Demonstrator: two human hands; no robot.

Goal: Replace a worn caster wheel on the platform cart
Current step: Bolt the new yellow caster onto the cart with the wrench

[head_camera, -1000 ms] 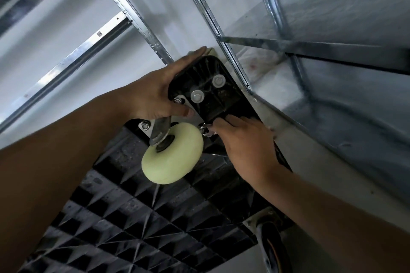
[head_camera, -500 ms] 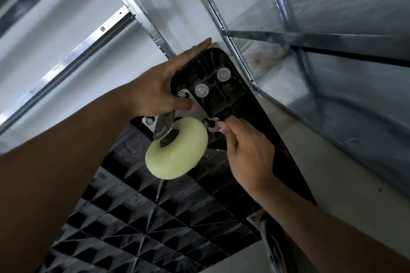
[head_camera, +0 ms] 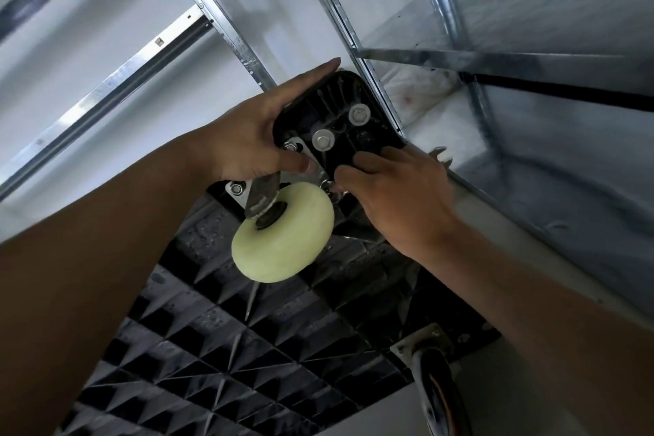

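Nearest, at the lower right, a dark caster (head_camera: 439,396) sits on the ribbed black underside of the cart (head_camera: 247,347), which is turned so that its bottom faces the person. Further up, at the cart's corner, is the pale wheel (head_camera: 283,237) in its metal fork, and its plate (head_camera: 236,192) lies flat against the underside. The left hand (head_camera: 247,142) grips this corner, with the fingers straight behind the edge and the thumb pressed on the plate beside a nut (head_camera: 291,146). The right hand (head_camera: 400,195) has bent fingers whose tips gather on a fastener (head_camera: 330,188) at the plate's right corner. It seems to pinch it, though the tips cover most of it. Behind the cart stands a metal rack (head_camera: 495,60).

The pale wheel looks clean and unworn, so I judge it is the new one, already set in place. Hand-threading of the fasteners seems to be the step now, although loosening cannot be excluded. What is left is probably firm tightening with a tool and setting the cart on its wheels
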